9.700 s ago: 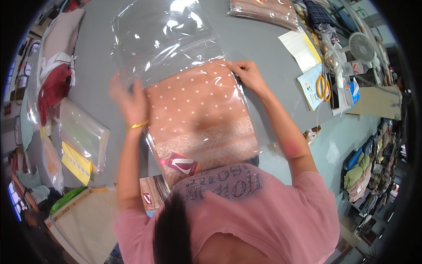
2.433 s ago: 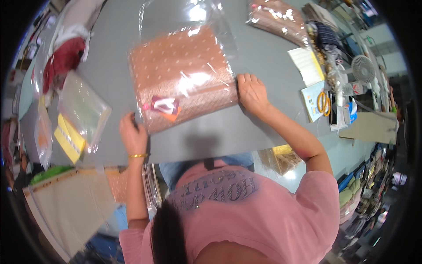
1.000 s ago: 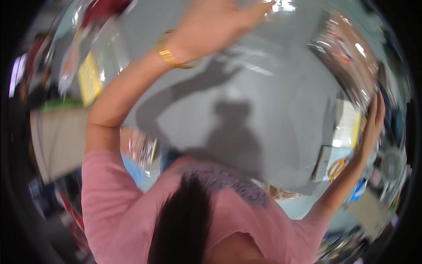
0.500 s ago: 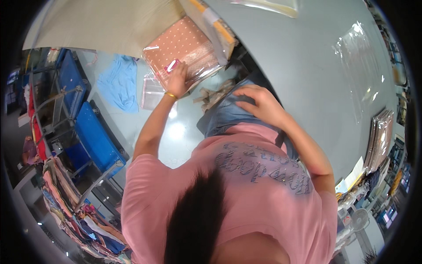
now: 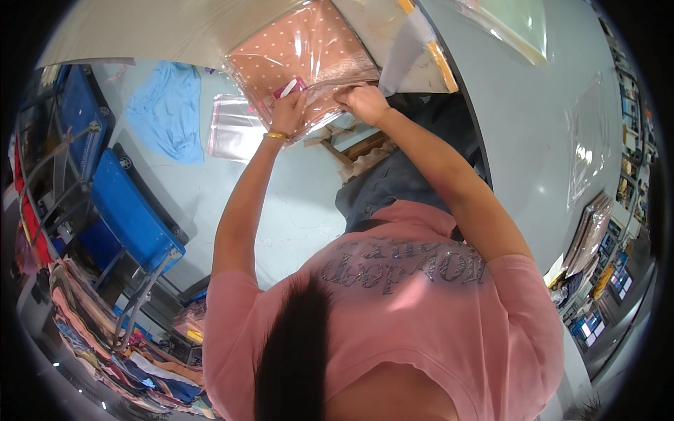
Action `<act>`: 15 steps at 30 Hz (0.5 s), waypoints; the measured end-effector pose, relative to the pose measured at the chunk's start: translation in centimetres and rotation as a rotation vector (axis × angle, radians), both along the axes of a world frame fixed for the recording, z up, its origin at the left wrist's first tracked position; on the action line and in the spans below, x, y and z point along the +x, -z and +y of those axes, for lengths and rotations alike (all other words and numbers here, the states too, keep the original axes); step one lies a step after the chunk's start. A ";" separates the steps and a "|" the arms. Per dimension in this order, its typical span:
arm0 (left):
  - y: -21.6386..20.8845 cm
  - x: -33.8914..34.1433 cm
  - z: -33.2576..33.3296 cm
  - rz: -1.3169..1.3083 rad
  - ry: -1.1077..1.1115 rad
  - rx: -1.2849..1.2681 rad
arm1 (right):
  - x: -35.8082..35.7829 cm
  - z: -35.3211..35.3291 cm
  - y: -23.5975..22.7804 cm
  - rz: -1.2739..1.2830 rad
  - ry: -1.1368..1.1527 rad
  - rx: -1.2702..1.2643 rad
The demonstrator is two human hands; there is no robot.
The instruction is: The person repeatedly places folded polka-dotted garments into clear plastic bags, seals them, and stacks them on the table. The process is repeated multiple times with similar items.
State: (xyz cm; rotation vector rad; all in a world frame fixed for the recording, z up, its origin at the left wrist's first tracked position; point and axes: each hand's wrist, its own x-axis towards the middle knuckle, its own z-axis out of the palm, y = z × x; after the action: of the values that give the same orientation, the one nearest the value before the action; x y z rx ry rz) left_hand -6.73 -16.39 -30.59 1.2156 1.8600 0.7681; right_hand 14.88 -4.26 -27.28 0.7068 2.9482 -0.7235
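A folded peach garment with white dots and a lace band, in a clear plastic bag, lies on the table's near edge. My left hand grips the bag's near-left edge, just below a small pink label. At the near-right edge my right hand is closed, fingertips pinching the clear plastic. Both hands are on the same bag, a short way apart. The left fingertips are partly hard to make out against the shiny film.
Right of the bag lies a box-like stack with a yellow edge. A light blue cloth and flat clear bags lie on the floor to the left, near a blue cart. Wrapped packs sit on the grey table at right.
My right hand has moved from my lap up to the bag's near edge and closed on the plastic. The left hand has gone from resting on the bag to gripping its edge.
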 end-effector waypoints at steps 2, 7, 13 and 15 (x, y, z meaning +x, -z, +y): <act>-0.4 0.5 -0.2 0.040 0.023 0.049 | -0.8 0.8 0.6 -0.133 -0.043 -0.013; -0.4 2.4 -0.5 0.438 0.166 0.447 | -1.0 0.1 0.2 0.068 0.040 0.019; -0.5 0.6 0.3 0.202 0.123 0.224 | -0.6 -0.5 0.5 -0.017 -0.025 -0.060; -0.8 0.6 0.3 0.177 0.107 0.172 | -0.8 0.2 0.8 0.065 -0.051 -0.065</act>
State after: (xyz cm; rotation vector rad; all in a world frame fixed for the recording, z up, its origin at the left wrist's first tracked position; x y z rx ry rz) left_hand -6.16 -16.11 -29.78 1.5222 1.8818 0.7965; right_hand 14.07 -4.06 -28.13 0.6125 2.9724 -0.8496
